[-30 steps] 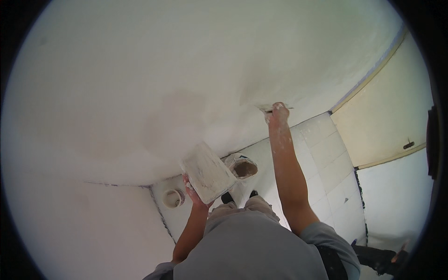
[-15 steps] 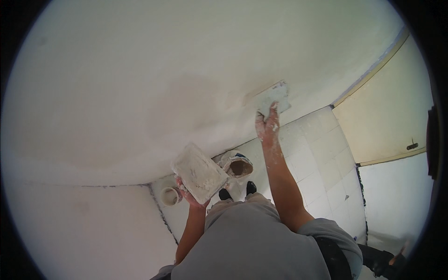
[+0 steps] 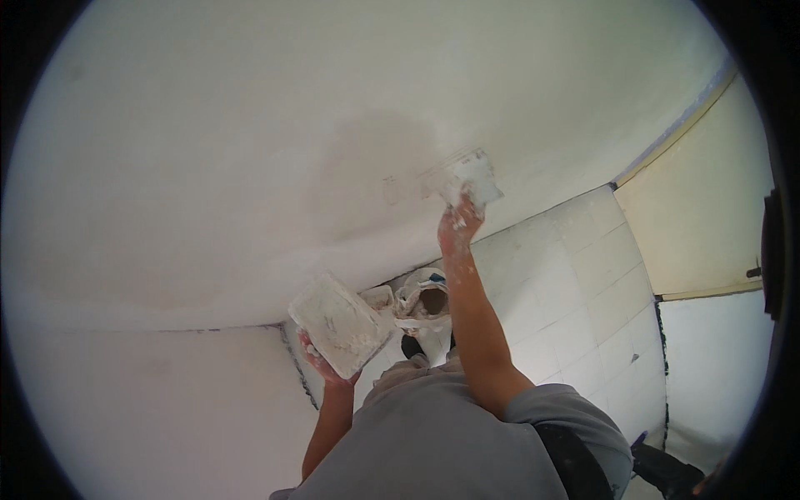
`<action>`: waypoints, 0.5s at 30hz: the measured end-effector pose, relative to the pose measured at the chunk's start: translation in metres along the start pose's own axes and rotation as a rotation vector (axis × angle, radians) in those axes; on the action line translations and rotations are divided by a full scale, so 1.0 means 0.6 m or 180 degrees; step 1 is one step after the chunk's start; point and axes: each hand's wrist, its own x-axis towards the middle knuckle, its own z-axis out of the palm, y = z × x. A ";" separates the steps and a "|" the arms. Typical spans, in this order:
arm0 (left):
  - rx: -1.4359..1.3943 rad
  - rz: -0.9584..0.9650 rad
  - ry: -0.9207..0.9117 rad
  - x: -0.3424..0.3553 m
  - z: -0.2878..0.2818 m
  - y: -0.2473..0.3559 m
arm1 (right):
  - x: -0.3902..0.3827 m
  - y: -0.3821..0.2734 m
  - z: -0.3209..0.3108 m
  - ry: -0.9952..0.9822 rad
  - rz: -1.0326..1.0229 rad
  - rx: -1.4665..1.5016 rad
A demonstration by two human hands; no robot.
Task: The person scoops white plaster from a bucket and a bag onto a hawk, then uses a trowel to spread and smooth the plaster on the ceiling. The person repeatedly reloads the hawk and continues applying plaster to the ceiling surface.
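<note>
My right hand (image 3: 461, 223) is closed on a wide, pale putty knife (image 3: 477, 177), its blade laid against the white wall. Around the blade are faint streaks, and a darker damp-looking patch (image 3: 371, 158) of wall lies to its left. My left hand (image 3: 327, 364) grips a rectangular plaster tray (image 3: 342, 323) from its lower left side, with most fingers hidden beneath. White plaster smears the tray and both hands. The tray is tilted in front of the wall's foot.
A plaster-crusted bucket (image 3: 422, 298) stands by the wall's foot, with a pale container (image 3: 378, 298) beside it. Light floor tiles (image 3: 550, 283) extend right toward a cream door-like panel (image 3: 692, 200). A side wall (image 3: 158, 408) rises at left. Something dark (image 3: 667, 468) lies at lower right.
My right hand has drawn the putty knife a little left along the wall. The tray has shifted slightly left and down, and the small pot left of it is hidden now.
</note>
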 end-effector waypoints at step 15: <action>0.0429 0.0166 -0.0353 0.002 -0.010 -0.006 | -0.093 -0.130 0.154 -0.0862 0.0698 0.0155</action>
